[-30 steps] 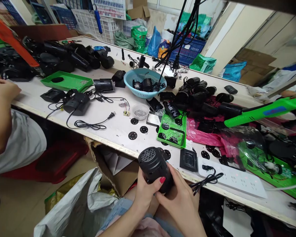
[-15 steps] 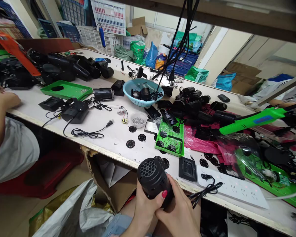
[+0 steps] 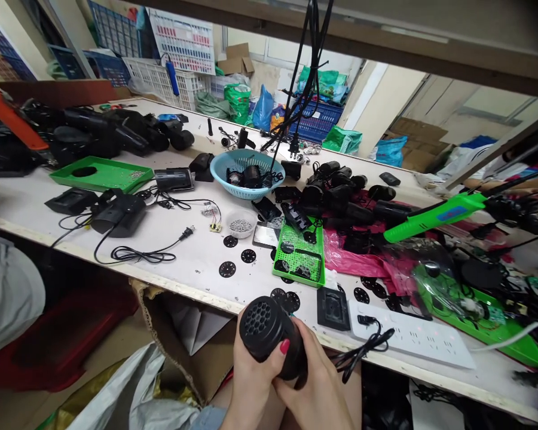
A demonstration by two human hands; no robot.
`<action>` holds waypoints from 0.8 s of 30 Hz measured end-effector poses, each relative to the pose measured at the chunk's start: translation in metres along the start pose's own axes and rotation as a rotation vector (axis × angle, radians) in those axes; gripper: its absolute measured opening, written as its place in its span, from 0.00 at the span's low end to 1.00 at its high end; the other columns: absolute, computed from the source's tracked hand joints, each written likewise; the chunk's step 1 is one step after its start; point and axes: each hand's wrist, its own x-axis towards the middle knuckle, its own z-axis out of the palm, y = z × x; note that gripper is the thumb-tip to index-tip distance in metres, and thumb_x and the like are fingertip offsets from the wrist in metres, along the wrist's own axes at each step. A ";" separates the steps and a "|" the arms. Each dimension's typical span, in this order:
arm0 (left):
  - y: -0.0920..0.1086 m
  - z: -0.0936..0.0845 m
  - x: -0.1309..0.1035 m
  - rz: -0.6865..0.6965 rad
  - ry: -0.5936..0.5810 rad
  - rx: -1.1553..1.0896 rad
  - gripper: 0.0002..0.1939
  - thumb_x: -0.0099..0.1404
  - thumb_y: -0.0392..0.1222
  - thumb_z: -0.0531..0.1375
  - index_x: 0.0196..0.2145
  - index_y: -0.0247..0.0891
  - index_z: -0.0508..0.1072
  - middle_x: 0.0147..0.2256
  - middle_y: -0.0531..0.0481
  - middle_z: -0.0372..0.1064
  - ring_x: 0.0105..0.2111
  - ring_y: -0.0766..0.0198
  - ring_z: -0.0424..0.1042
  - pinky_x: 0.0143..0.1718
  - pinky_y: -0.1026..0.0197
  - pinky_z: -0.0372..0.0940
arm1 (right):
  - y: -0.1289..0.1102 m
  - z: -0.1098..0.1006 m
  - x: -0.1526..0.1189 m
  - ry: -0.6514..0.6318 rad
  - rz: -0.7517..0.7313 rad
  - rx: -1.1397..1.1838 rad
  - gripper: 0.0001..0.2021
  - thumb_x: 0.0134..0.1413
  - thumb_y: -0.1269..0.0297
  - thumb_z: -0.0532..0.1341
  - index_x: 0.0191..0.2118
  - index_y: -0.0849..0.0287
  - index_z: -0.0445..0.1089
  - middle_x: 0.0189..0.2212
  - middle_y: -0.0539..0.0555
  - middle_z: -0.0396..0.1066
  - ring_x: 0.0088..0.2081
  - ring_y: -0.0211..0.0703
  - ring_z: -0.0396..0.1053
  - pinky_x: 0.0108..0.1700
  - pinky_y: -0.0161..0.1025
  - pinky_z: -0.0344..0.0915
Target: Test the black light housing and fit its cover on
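Just in front of the table's edge, both my hands hold a black cylindrical housing (image 3: 262, 325) with a honeycomb grille at its end, tilted up toward the left. My left hand (image 3: 252, 375) wraps its near left side, the red-nailed thumb lying across the front. From the other side my right hand (image 3: 319, 376) closes around the housing's right and lower part; some of its fingers are hidden behind it. A black cord (image 3: 370, 346) lies bundled right of my right hand, beside a square black part (image 3: 333, 309).
A white power strip (image 3: 412, 334) lies along the right front edge. Beyond my hands are a green perforated tray (image 3: 321, 278), black dial discs (image 3: 227, 269), a bowl of screws (image 3: 241, 227) and a blue basket (image 3: 219, 179). A green electric screwdriver (image 3: 434, 218) hangs at right, an orange one (image 3: 9, 116) at left.
The view has swung slightly, so the table's things sit further left. Another person's arm at the left has mostly left the picture. My hands keep the same hold on the housing.
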 end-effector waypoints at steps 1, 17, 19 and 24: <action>-0.002 -0.002 0.001 -0.011 -0.006 0.006 0.33 0.47 0.50 0.75 0.48 0.39 0.70 0.46 0.44 0.76 0.46 0.51 0.75 0.52 0.54 0.68 | -0.001 0.001 -0.001 -0.021 0.013 0.011 0.36 0.53 0.68 0.61 0.68 0.57 0.50 0.63 0.57 0.62 0.61 0.50 0.65 0.59 0.41 0.70; -0.035 0.006 0.019 -0.130 0.094 -0.075 0.40 0.38 0.55 0.77 0.47 0.38 0.71 0.40 0.45 0.79 0.45 0.48 0.76 0.49 0.54 0.69 | 0.022 0.026 0.014 -0.015 0.086 0.015 0.42 0.36 0.75 0.62 0.63 0.62 0.55 0.56 0.63 0.65 0.60 0.56 0.64 0.62 0.43 0.64; -0.041 0.004 0.026 -0.129 0.100 -0.051 0.39 0.39 0.58 0.76 0.45 0.37 0.71 0.41 0.42 0.78 0.47 0.45 0.76 0.49 0.54 0.69 | 0.022 0.026 0.021 -0.085 0.131 -0.009 0.41 0.35 0.78 0.62 0.62 0.64 0.59 0.55 0.62 0.67 0.58 0.54 0.66 0.60 0.40 0.65; -0.040 0.006 0.033 -0.137 0.126 -0.061 0.43 0.33 0.59 0.77 0.45 0.35 0.73 0.40 0.39 0.79 0.46 0.40 0.76 0.47 0.52 0.71 | 0.023 0.039 0.026 -0.006 0.189 -0.017 0.28 0.51 0.78 0.56 0.59 0.57 0.64 0.52 0.57 0.71 0.50 0.47 0.74 0.45 0.31 0.70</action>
